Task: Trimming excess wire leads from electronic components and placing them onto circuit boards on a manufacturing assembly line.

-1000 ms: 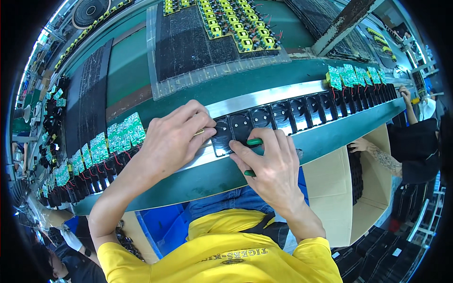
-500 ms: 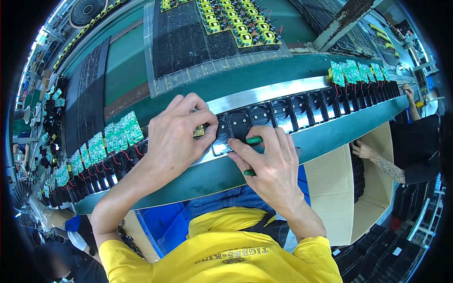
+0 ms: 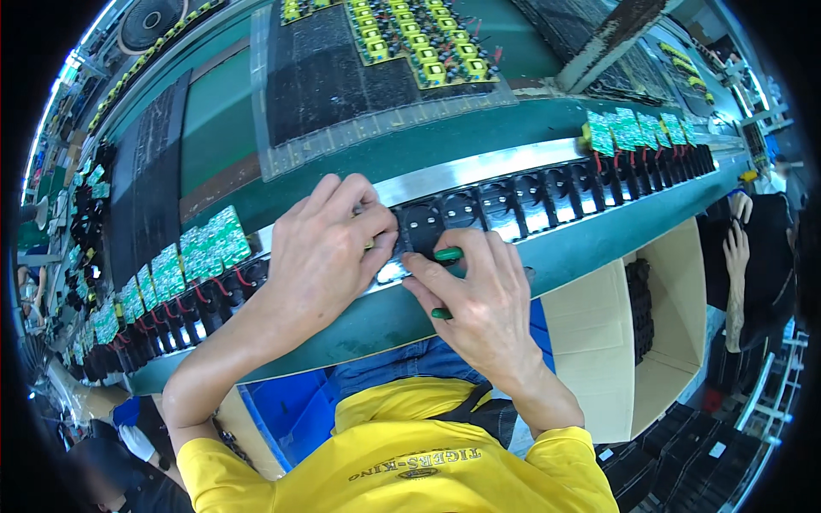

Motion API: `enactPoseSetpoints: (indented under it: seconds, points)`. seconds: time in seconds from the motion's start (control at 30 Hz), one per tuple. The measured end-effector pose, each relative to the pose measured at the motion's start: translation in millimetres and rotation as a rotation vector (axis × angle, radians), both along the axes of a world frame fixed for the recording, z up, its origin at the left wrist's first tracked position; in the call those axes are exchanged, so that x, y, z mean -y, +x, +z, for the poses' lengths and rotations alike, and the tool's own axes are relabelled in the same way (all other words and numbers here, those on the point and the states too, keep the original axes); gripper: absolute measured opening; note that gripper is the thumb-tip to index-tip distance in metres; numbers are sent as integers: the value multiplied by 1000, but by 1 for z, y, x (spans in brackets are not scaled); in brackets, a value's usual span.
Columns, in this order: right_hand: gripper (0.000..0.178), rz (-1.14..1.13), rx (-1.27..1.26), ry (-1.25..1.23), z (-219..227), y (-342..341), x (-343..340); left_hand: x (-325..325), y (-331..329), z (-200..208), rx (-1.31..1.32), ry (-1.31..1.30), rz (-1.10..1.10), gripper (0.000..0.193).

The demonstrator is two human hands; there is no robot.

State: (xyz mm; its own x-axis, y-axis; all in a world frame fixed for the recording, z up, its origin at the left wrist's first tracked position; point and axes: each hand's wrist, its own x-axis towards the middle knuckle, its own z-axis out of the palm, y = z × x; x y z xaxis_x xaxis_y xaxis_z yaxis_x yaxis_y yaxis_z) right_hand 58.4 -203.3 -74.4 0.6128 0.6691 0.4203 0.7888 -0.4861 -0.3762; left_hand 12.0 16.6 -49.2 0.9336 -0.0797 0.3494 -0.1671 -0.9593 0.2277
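Observation:
My left hand (image 3: 333, 244) is closed over one black plastic housing in the row, its thumb and fingers pinching a small circuit board of which only a yellowish bit (image 3: 369, 244) shows. Beside it, my right hand (image 3: 479, 291) is wrapped round green-handled pliers (image 3: 447, 254); their jaws are hidden. The right thumb and index fingertips are close to the left fingers, at the near edge of the same housing. Rightward runs a line of open black housings (image 3: 457, 208), each with round recesses, along a shiny metal rail (image 3: 479, 169).
Green circuit boards (image 3: 214, 244) with red wires stand on housings to the left, others (image 3: 633, 130) at the far right. Yellow-topped boards (image 3: 419, 38) lie on a black mat beyond. An open carton (image 3: 590, 342) and a co-worker's hands (image 3: 737, 244) are at right, a blue bin (image 3: 286, 415) below the bench.
The view has shifted slightly. My hands keep nearly the same pose at the housing, and less of the circuit board shows. The co-worker's hands at right have moved closer together, out of the carton.

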Motion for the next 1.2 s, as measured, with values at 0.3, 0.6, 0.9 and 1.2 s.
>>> enactPoseSetpoints:
  seconds: [0.3, 0.6, 0.9, 1.2]
  points:
    - [31, 274, -758, 714, 56, 15, -23, -2, -8, 1, -37, 57, 37, 5]
    - [37, 316, -1058, 1158, 24, 42, -84, -3, -9, -3, -98, -5, 70, 7]
    - [34, 278, -1103, 1141, 11, 42, -104, -6, -9, -9, -99, -33, 65, 9]
    - [20, 526, -897, 1093, -4, 49, -94, -2, -7, -7, -60, -19, 35, 9]
